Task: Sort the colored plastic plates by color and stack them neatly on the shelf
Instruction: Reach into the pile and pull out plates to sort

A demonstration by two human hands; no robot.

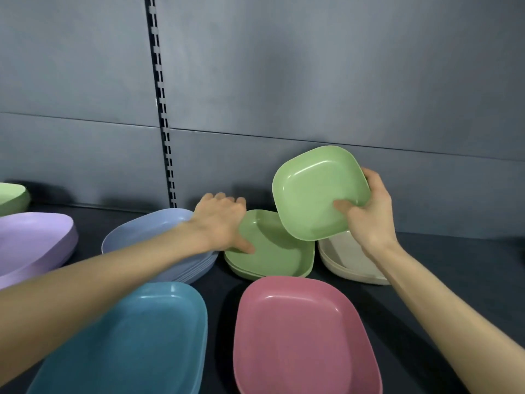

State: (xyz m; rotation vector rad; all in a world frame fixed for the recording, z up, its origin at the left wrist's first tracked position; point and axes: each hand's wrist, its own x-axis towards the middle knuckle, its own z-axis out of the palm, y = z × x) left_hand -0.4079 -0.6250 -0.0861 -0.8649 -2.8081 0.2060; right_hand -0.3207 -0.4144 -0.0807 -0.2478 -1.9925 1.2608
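Evidently a green plate [315, 191] is being added to its own colour. It is held in the air by the right hand [366, 211], thumb pressed on the inner face and fingers curled behind the rim. It is tilted with its hollow toward the camera, above the gap between the green stack [278, 251] and the cream stack [346, 260] at the back of the dark shelf [443, 268]. The green stack is gripped at its left rim by the left hand [221, 220], thumb laid inside the top plate and fingers wrapped over the outer edge, seemingly to steady it. Next, the plate would need to be levelled, carried leftward and lowered so that its rounded corners are lined up and it nests. The plate is seen to be a matte, pale green square with rounded corners and a shallow raised rim; it is judged light and stiff.
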